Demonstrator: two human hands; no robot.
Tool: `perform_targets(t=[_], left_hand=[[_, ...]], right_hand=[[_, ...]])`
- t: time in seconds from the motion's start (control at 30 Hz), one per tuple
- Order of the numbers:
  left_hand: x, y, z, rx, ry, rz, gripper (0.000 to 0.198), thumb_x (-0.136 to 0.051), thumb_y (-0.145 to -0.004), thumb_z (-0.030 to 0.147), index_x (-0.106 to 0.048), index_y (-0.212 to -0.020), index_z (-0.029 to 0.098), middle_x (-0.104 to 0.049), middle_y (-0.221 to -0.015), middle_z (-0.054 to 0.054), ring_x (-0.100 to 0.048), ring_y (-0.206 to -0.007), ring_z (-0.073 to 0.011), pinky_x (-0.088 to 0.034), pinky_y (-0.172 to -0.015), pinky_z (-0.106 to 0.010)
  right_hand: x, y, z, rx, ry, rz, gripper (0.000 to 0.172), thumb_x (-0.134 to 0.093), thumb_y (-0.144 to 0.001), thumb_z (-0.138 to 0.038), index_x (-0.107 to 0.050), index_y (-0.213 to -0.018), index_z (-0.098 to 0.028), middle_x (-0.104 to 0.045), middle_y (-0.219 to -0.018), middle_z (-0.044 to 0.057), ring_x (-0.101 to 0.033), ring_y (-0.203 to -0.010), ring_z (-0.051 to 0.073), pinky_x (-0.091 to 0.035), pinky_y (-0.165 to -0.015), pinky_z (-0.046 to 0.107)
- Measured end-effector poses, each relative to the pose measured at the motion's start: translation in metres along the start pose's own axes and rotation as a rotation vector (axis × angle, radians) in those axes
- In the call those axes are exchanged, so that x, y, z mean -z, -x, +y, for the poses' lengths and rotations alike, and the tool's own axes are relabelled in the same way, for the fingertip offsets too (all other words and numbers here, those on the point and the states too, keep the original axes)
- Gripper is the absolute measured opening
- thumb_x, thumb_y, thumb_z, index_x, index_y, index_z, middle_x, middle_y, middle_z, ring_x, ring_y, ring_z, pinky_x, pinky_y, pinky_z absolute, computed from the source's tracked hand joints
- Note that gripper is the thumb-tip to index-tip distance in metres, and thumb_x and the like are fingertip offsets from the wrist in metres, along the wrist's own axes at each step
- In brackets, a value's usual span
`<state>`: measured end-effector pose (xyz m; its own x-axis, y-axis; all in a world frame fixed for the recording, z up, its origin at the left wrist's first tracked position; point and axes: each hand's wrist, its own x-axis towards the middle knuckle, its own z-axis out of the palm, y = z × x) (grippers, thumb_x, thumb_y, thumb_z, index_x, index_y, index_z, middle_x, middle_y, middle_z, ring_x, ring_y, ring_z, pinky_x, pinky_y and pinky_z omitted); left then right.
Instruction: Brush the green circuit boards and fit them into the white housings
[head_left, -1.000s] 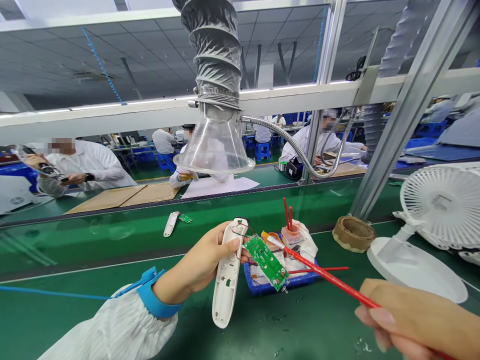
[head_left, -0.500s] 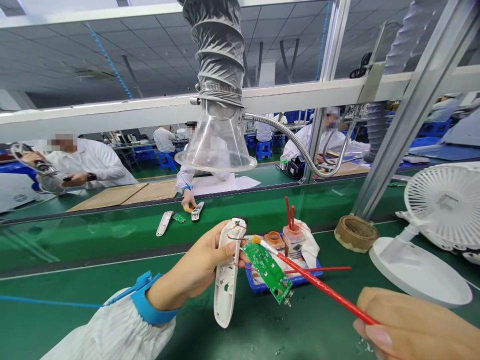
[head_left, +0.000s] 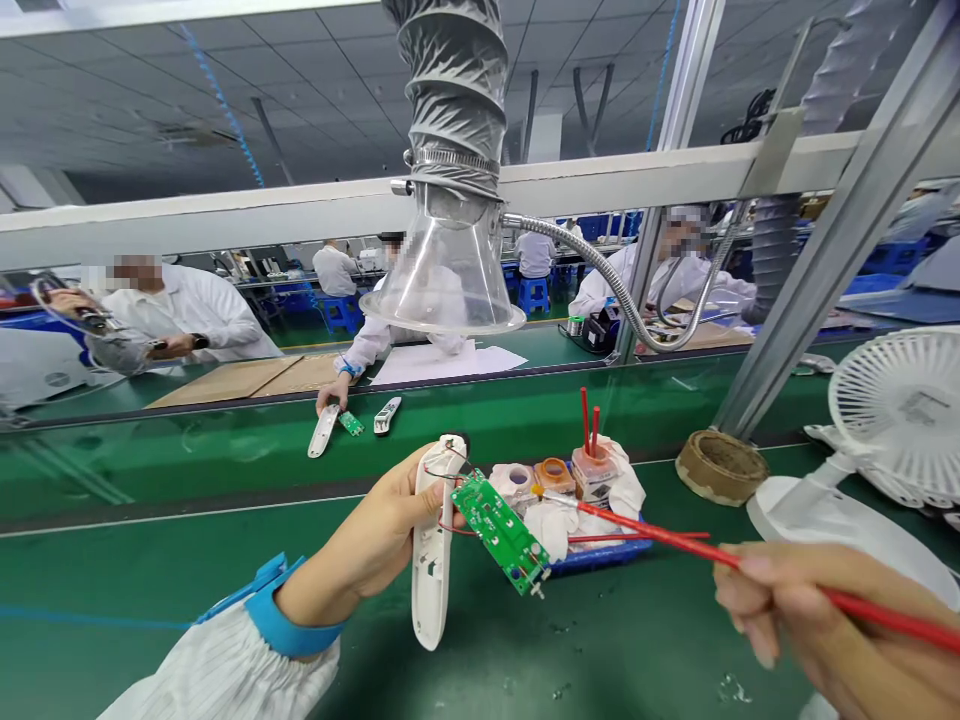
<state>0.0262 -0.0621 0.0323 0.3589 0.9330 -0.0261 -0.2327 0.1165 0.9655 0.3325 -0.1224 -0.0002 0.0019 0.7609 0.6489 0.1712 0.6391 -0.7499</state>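
Note:
My left hand (head_left: 405,515), with a blue strap at its wrist, grips a long white plastic housing (head_left: 431,600) held upright. Thin wires join the housing to a green circuit board (head_left: 502,532), which hangs at a slant on its right. In my right hand (head_left: 817,600) is a red-handled brush (head_left: 667,540), its tip pointing left and apart from the board. Behind the board stands a blue tray (head_left: 600,558) with small jars, white wipes (head_left: 551,525) and another red stick lying across. An orange-rimmed jar (head_left: 553,474) is close to the brush tip.
A clear extraction hood (head_left: 450,280) hangs above the bench. To the right are a tape roll (head_left: 721,465) and a white fan (head_left: 900,420). Across the green belt, a co-worker's hand (head_left: 330,393) touches another white housing (head_left: 322,432); a second white part (head_left: 387,415) lies nearby.
The brush has left the board's upper end and moved right, toward the jars. My left hand shifted slightly left in view. The co-worker's hand moved from the right-hand part to the left housing.

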Motion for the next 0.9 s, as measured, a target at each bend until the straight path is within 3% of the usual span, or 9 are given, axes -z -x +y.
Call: perform_targets(t=[0.03,0.17,0.27,0.37,0.53,0.73,0.9], left_hand=[[0.005,0.003,-0.003,0.002,-0.004,0.039,0.019,-0.068,-0.075,0.030,-0.057,-0.084,0.016,-0.056,-0.064,0.001,-0.051,-0.057,-0.0096,-0.043,-0.058,-0.022],[0.026,0.017,-0.020,0.029,0.024,0.221,0.021,-0.071,-0.072,0.027,-0.058,-0.084,0.017,-0.056,-0.065,0.002,-0.051,-0.058,-0.0087,-0.041,-0.058,-0.020],[0.039,0.031,-0.034,0.040,0.062,0.307,0.020,-0.073,-0.069,0.026,-0.058,-0.079,0.016,-0.055,-0.063,0.002,-0.049,-0.058,-0.0085,-0.039,-0.057,-0.019],[0.048,0.046,-0.045,0.068,0.080,0.371,0.021,-0.073,-0.069,0.028,-0.059,-0.077,0.016,-0.056,-0.061,0.002,-0.048,-0.057,-0.0087,-0.038,-0.057,-0.019],[0.058,0.058,-0.056,0.130,0.104,0.471,0.022,-0.076,-0.064,0.025,-0.061,-0.078,0.017,-0.057,-0.062,0.001,-0.048,-0.058,-0.0096,-0.037,-0.055,-0.020],[0.057,0.052,-0.065,0.128,0.117,0.392,0.020,-0.072,-0.070,0.030,-0.059,-0.076,0.016,-0.057,-0.063,0.000,-0.049,-0.059,-0.0094,-0.039,-0.058,-0.020],[0.046,0.041,-0.068,0.101,0.132,0.273,0.021,-0.069,-0.073,0.031,-0.058,-0.082,0.016,-0.057,-0.063,0.000,-0.050,-0.058,-0.0092,-0.041,-0.059,-0.021]], right_hand=[[-0.008,-0.003,0.007,-0.150,-0.171,0.058,0.010,-0.055,-0.088,-0.028,-0.063,-0.088,-0.024,-0.063,-0.065,0.001,-0.054,-0.044,0.010,-0.047,-0.042,0.018],[-0.045,-0.013,0.049,-0.809,-0.671,0.236,0.028,-0.075,-0.070,-0.037,-0.058,-0.071,-0.015,-0.058,-0.057,0.000,-0.049,-0.044,0.008,-0.045,-0.044,0.017],[-0.068,-0.012,0.078,-1.020,-0.700,0.249,0.024,-0.069,-0.078,-0.030,-0.056,-0.070,-0.012,-0.061,-0.059,0.003,-0.054,-0.048,0.009,-0.048,-0.048,0.017],[-0.084,-0.008,0.093,-1.168,-0.688,0.226,0.018,-0.052,-0.090,-0.021,-0.055,-0.076,-0.010,-0.064,-0.064,0.007,-0.059,-0.050,0.010,-0.052,-0.051,0.020],[-0.094,-0.011,0.099,-1.337,-0.681,0.187,0.019,-0.040,-0.096,-0.021,-0.051,-0.084,-0.010,-0.068,-0.073,0.010,-0.060,-0.047,0.010,-0.054,-0.047,0.021],[-0.080,-0.018,0.095,-1.455,-0.708,0.090,0.030,-0.037,-0.098,-0.026,-0.053,-0.099,-0.001,-0.069,-0.075,0.012,-0.063,-0.050,0.010,-0.055,-0.048,0.017],[-0.067,-0.015,0.086,-1.451,-0.693,-0.010,0.031,-0.040,-0.097,-0.026,-0.056,-0.094,0.000,-0.067,-0.066,0.011,-0.061,-0.045,0.011,-0.053,-0.044,0.017]])
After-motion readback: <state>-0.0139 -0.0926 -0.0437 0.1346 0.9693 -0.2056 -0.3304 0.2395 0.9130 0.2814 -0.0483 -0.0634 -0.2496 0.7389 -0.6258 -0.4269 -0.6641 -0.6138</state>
